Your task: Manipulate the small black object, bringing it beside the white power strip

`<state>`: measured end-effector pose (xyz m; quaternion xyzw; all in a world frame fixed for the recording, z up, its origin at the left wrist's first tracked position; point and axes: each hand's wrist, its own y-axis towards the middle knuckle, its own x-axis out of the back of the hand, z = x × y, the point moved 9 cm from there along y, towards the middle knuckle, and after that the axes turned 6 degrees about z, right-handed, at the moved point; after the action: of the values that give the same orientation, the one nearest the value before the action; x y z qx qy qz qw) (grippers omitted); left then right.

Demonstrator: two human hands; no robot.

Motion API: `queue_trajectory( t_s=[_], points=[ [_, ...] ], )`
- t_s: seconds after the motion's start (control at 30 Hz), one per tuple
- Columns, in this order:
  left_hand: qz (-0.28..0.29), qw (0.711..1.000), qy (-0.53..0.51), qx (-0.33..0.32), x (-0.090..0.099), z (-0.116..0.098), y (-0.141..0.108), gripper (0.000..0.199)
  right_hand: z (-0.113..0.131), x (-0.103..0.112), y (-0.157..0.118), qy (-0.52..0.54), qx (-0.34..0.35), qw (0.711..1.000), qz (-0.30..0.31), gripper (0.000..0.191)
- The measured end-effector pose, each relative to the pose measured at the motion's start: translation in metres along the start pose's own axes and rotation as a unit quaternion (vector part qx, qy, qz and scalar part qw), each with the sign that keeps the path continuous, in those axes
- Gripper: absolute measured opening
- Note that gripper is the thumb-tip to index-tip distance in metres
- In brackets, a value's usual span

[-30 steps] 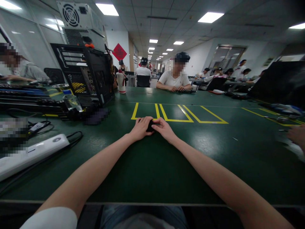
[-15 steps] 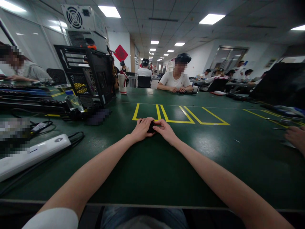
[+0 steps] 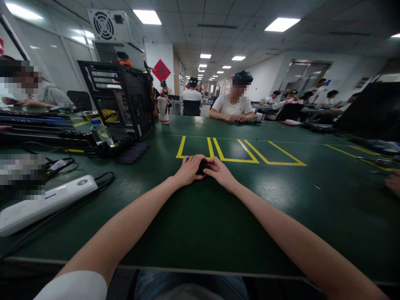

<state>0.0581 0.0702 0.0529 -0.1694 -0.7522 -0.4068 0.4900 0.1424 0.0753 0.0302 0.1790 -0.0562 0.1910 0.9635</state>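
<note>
Between my two hands is a small dark, rounded object (image 3: pixel 201 166), low over the green table (image 3: pixel 200 225); its kind cannot be made out. My left hand (image 3: pixel 189 170) is wrapped round its left side, with the fingers over the top. From the right, my right hand (image 3: pixel 219 171) pinches it with thumb and fingertips. Much of the object is hidden behind the fingers. Just beyond the hands, yellow tape outlines (image 3: pixel 237 161) mark the tabletop.
At the left stand an open black computer case (image 3: pixel 125 98) with a power supply (image 3: pixel 109 27) on top, and a white power strip (image 3: pixel 50 202). A white cup (image 3: pixel 163 110) is behind. Across the table sits a person (image 3: pixel 233 102); another person's hand (image 3: pixel 393 182) shows at the right edge.
The whole view has shifted slightly to the right. Both my hands keep hold of the dark object, and a little more of it shows. The other person's hand has drawn back rightward.
</note>
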Motion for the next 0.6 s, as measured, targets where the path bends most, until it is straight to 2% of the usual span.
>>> queue_trajectory(
  t_s=[0.23, 0.33, 0.47, 0.6],
  points=[
    [-0.002, 1.0, 0.002, 0.004, -0.001, 0.002, 0.001, 0.055, 0.005, 0.003, -0.001, -0.006, 0.014, 0.999, -0.035, 0.02],
    [-0.003, 1.0, 0.006, 0.005, -0.001, 0.002, 0.001, 0.054, 0.0, 0.007, 0.001, -0.008, -0.007, 0.998, -0.056, 0.027],
    [0.001, 1.0, 0.01, -0.001, 0.0, 0.0, 0.001, 0.053, -0.008, 0.006, 0.003, -0.02, -0.033, 0.999, -0.035, 0.033],
    [-0.001, 1.0, 0.011, -0.001, 0.001, -0.001, 0.0, 0.052, -0.005, 0.002, 0.002, -0.024, -0.001, 1.0, -0.01, 0.031]
  ],
)
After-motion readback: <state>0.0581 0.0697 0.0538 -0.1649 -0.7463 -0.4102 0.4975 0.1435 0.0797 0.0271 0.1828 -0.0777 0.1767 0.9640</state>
